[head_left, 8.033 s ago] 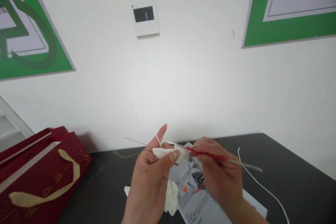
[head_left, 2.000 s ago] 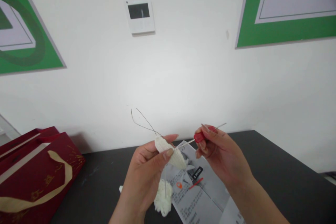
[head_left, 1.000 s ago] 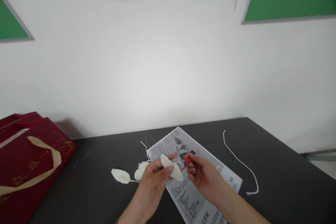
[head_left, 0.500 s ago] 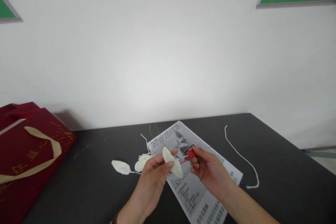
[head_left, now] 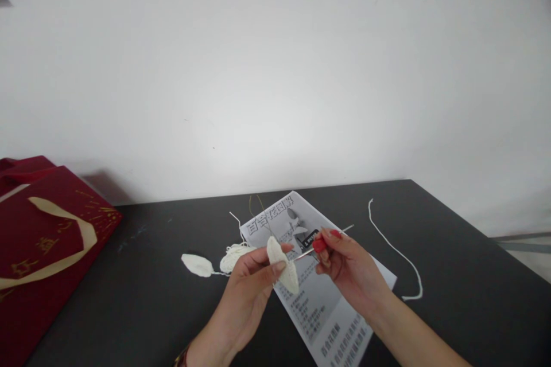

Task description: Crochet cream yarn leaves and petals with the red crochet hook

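The left hand (head_left: 253, 275) pinches a small cream crocheted petal-shaped piece (head_left: 282, 264) between thumb and fingers, held above the table. The right hand (head_left: 344, 264) is closed around a thin metal crochet hook with a red grip (head_left: 319, 244), whose tip points at the piece. Beneath both hands lies a printed grey-and-white instruction sheet (head_left: 318, 304) on the black table (head_left: 473, 298). Left of the sheet sit a loose bundle of cream yarn (head_left: 232, 256) and a flat cream crocheted petal (head_left: 197, 264). A white cord (head_left: 394, 249) lies to the right. A dark red gift bag with a cream ribbon handle (head_left: 47, 235) rests at the far left.
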Tool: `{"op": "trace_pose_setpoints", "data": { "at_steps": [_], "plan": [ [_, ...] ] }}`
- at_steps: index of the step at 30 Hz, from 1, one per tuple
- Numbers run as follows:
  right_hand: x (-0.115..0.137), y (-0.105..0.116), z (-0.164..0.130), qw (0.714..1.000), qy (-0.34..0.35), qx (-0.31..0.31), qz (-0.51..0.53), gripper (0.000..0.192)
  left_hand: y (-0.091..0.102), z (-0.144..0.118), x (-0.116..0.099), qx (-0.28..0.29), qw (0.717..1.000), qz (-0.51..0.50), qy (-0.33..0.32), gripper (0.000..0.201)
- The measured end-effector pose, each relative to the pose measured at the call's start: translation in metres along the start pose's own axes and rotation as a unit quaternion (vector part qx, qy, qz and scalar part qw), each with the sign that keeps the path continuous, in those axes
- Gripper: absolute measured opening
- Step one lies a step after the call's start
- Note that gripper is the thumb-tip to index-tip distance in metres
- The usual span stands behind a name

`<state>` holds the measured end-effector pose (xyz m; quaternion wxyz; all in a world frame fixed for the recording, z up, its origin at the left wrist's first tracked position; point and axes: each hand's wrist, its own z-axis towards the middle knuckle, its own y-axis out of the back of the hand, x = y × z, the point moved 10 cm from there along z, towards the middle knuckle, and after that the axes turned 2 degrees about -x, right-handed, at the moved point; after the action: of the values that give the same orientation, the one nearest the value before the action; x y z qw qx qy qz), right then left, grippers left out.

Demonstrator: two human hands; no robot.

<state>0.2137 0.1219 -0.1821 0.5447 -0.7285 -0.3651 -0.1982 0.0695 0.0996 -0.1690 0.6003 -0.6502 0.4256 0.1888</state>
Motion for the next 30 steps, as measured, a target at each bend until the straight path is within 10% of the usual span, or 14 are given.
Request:
{"op": "trace_pose_setpoints", "data": {
  "at_steps": [22, 30],
  "plan": [
    [0.034, -0.011, -0.016, 0.987, 0.136, -0.013, -0.088, 0.025, -0.002, 0.002, 0.001, -0.002, 1.0, 0.011, 0.002, 0.021],
    [0.02, -0.007, -0.012, 0.993, 0.09, -0.019, -0.068, 0.024, 0.001, 0.003, -0.003, -0.013, 0.998, 0.049, -0.03, 0.023]
  ]
}}
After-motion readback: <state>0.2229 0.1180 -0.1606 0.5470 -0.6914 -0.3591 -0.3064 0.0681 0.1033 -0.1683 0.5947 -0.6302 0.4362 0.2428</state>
